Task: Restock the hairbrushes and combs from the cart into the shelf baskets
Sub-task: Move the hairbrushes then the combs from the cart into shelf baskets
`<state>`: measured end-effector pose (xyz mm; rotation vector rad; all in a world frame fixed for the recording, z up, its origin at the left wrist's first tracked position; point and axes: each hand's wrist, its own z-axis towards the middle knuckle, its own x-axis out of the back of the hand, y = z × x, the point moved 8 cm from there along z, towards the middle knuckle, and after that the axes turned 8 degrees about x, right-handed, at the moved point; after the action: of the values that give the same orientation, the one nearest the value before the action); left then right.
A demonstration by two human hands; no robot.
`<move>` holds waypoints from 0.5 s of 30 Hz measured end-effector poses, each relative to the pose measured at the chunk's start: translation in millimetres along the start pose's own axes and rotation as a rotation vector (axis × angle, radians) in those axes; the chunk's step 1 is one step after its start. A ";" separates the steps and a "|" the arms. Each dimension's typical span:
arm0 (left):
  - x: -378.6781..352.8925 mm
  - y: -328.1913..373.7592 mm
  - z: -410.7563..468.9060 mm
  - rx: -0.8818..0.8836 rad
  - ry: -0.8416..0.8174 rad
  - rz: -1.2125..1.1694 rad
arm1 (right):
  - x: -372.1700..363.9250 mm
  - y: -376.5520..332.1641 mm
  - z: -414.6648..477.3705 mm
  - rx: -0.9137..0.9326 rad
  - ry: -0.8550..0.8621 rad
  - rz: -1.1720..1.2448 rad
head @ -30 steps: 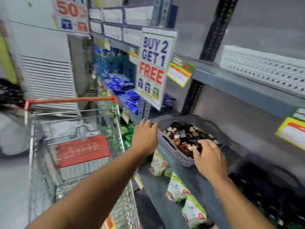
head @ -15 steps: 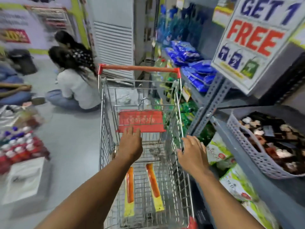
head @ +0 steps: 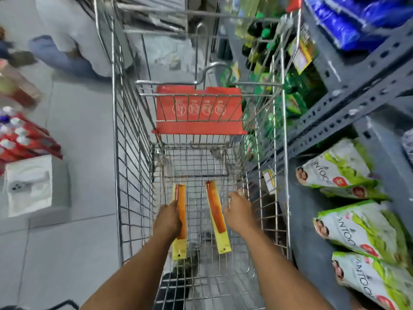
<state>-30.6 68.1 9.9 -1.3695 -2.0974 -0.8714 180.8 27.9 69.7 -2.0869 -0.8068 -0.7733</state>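
A: Your cart point(head: 131, 153) is bare silver wire, with a red flap point(head: 199, 110) printed with white round icons.

B: And the two combs point(head: 215, 209)?

A: Orange, each on a yellow card. On your right, the shelf point(head: 357, 86) is grey; its bags point(head: 339, 166) are white and lime green with red spots.

B: The floor point(head: 78, 130)?

A: Pale grey tiles.

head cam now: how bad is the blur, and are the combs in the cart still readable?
Head view: motion blur smears the frame edges, worst on the blue packs at upper right and the floor goods at left; wide-angle bend bows the cart wires. Centre is sharper: both orange combs read clearly, the left hand and right hand slightly soft. Lighting is even, no glare.
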 end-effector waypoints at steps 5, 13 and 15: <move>-47.1 -23.7 4.8 0.182 -0.178 -0.004 | -55.8 34.1 14.0 -0.168 -0.068 0.079; -65.7 -44.9 14.9 0.399 0.004 -0.182 | -112.1 72.2 19.9 -0.359 -0.028 0.014; -70.3 -46.0 18.7 0.413 0.033 -0.208 | -114.3 72.3 21.9 -0.359 -0.006 0.006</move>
<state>-47.3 25.0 -62.7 -0.9299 -2.2618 -0.4902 169.5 -24.5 -56.4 -2.4055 -0.7035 -0.9662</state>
